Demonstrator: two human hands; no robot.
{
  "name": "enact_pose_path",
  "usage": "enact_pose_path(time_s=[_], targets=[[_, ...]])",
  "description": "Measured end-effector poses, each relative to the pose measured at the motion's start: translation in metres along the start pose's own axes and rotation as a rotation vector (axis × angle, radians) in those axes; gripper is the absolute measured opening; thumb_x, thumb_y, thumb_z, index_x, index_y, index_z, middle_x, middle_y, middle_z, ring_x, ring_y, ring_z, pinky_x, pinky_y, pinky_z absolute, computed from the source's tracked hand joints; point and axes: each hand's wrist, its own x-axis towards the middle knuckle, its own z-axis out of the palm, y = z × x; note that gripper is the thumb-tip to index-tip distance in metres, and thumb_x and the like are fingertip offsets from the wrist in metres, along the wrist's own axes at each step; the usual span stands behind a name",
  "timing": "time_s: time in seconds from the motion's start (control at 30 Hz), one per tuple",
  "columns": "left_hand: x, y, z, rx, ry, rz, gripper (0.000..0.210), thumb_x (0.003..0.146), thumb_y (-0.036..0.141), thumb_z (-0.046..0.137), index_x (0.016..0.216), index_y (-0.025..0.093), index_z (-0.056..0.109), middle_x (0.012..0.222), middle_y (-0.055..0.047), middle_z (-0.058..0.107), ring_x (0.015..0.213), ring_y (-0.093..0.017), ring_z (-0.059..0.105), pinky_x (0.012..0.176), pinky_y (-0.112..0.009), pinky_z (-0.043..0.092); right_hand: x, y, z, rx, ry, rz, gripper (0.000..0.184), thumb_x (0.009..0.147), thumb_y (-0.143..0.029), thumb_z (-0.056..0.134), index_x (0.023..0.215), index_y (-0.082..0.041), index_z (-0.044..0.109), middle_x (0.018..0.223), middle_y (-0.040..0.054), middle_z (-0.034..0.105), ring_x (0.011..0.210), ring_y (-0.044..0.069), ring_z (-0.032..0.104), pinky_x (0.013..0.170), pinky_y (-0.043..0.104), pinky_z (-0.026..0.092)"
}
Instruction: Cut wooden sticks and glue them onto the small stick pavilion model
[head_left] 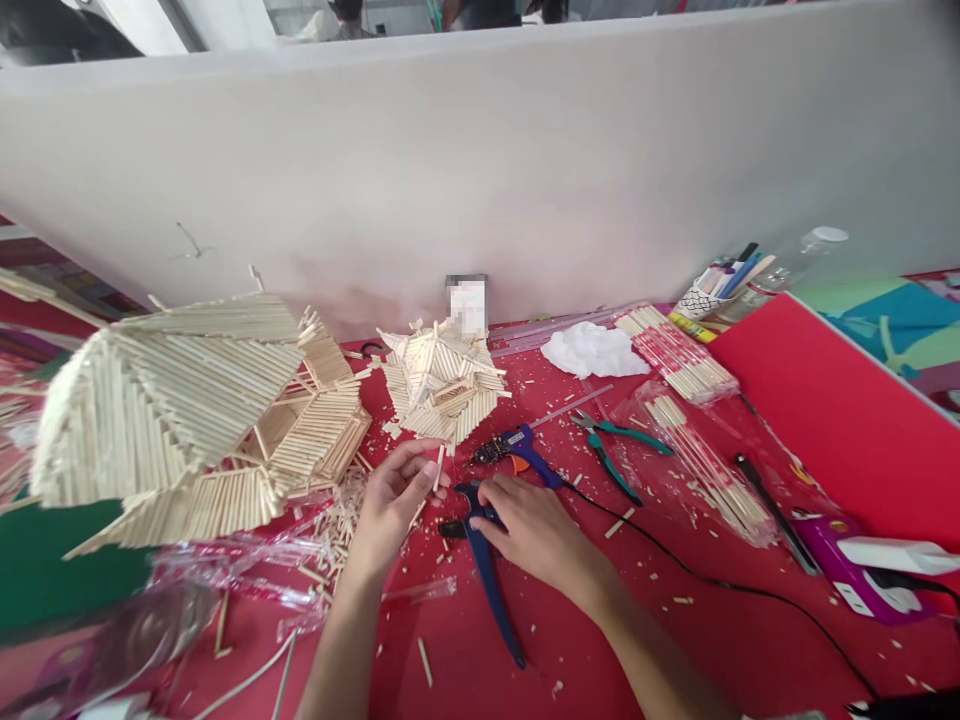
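Between the thumb and fingers of my left hand (pixel 397 490) is a short wooden stick (pixel 439 467), held nearly upright. My right hand (pixel 536 530) has its fingers curled over the upper part of a dark blue hand cutter (pixel 491 590), whose long handle points toward me on the red table. Just beyond my hands stands a small roof-like model of sticks (pixel 442 375). A blue hot glue gun (pixel 525 450) lies on its side past my right hand, its nozzle end toward the model.
A larger stick model (pixel 180 400) fills the left side. Right of centre lie green-handled pliers (pixel 611 450), packs of chopsticks (pixel 709 465) and a white tissue (pixel 592 350). Offcuts (pixel 341 530) and plastic wrap litter the table. A black cord (pixel 675 570) runs right. A pale partition (pixel 480 160) stands behind.
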Motion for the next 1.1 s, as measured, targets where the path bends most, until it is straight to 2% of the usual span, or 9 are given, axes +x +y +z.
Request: enact_pose_path(time_s=[0.13,0.2,0.3,0.43,0.63,0.73,0.87,1.1], targets=[[0.0,-0.001,0.001,-0.018,0.003,-0.002,0.041,0.086,0.047,0.076,0.114,0.018,0.068,0.075,-0.001,0.07,0.066,-0.013,0.061,0.067,-0.024,0.049,0.003,0.032,-0.007,-0.013,0.159,0.245,0.02,0.106,-0.037,0.051,0.099,-0.02,0.059,0.095,0.006,0.071,0.087,0.023,0.069,0.066,0.03,0.044],[0.0,-0.001,0.002,-0.031,-0.002,-0.006,0.042,0.086,0.047,0.077,0.113,0.017,0.067,0.075,-0.001,0.07,0.065,-0.012,0.061,0.067,-0.024,0.049,0.004,0.048,-0.006,-0.064,0.217,0.355,0.024,0.104,-0.042,0.053,0.105,-0.019,0.058,0.101,0.0096,0.072,0.095,0.026,0.069,0.07,0.031,0.046],[0.001,-0.001,0.003,-0.046,-0.013,-0.009,0.043,0.085,0.049,0.077,0.113,0.017,0.067,0.073,0.0,0.069,0.064,-0.013,0.061,0.066,-0.024,0.049,0.004,0.065,-0.002,-0.092,0.176,0.409,0.028,0.102,-0.044,0.057,0.111,-0.018,0.059,0.11,0.0134,0.072,0.105,0.029,0.069,0.077,0.033,0.048],[0.0,0.0,0.003,-0.041,-0.007,-0.013,0.044,0.084,0.049,0.077,0.113,0.016,0.067,0.074,-0.001,0.069,0.064,-0.013,0.061,0.065,-0.025,0.05,0.005,0.075,0.003,-0.03,0.145,0.376,0.026,0.104,-0.042,0.053,0.112,-0.018,0.06,0.115,0.0134,0.072,0.107,0.029,0.069,0.082,0.035,0.049],[0.0,0.0,0.003,-0.02,0.004,-0.011,0.044,0.084,0.05,0.078,0.112,0.017,0.069,0.073,-0.001,0.07,0.064,-0.014,0.061,0.066,-0.026,0.051,0.004,0.074,-0.002,-0.003,0.213,0.346,0.019,0.103,-0.036,0.054,0.109,-0.02,0.061,0.109,0.0102,0.073,0.103,0.027,0.069,0.081,0.034,0.05],[0.0,0.001,0.004,-0.026,0.007,-0.011,0.043,0.083,0.049,0.078,0.111,0.017,0.069,0.073,-0.001,0.07,0.064,-0.013,0.061,0.065,-0.025,0.05,0.003,0.064,-0.005,-0.003,0.22,0.219,0.013,0.103,-0.031,0.055,0.104,-0.02,0.062,0.104,0.0083,0.071,0.098,0.024,0.068,0.08,0.033,0.049],[0.0,0.001,0.003,-0.026,0.0,-0.022,0.043,0.084,0.048,0.078,0.112,0.018,0.069,0.074,-0.001,0.07,0.064,-0.013,0.061,0.065,-0.025,0.05,0.004,0.046,-0.002,-0.054,0.131,0.048,0.01,0.101,-0.028,0.062,0.102,-0.019,0.065,0.103,0.0079,0.068,0.097,0.024,0.065,0.081,0.033,0.048],[0.001,-0.001,0.002,-0.039,-0.001,-0.017,0.044,0.084,0.048,0.078,0.113,0.017,0.068,0.075,-0.001,0.07,0.065,-0.013,0.061,0.066,-0.025,0.049,0.007,0.033,0.007,-0.16,0.08,-0.034,0.009,0.1,-0.021,0.059,0.101,-0.016,0.066,0.103,0.0098,0.067,0.098,0.027,0.061,0.085,0.037,0.047]])
